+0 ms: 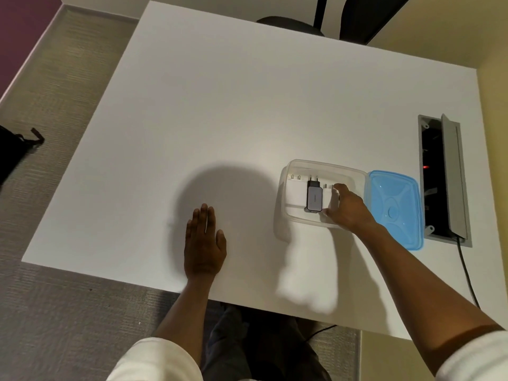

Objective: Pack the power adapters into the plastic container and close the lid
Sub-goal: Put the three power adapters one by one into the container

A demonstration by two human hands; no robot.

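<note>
A clear plastic container (324,165) stands open on the white table (220,119), right of centre. Inside lie a white adapter (295,191) at the left, a grey and black adapter (314,198) in the middle, and another white adapter (328,196) at the right, prongs pointing away from me. My right hand (347,207) reaches into the container with thumb and fingers around that right white adapter. The blue lid (393,209) lies flat just right of the container. My left hand (204,243) rests flat on the table, fingers extended, holding nothing.
An open cable hatch (442,177) with a raised grey flap is set in the table at the far right, a black cable (467,270) running from it toward me. A black chair (291,24) stands beyond the far edge. A dark bag (13,152) lies on the floor, left.
</note>
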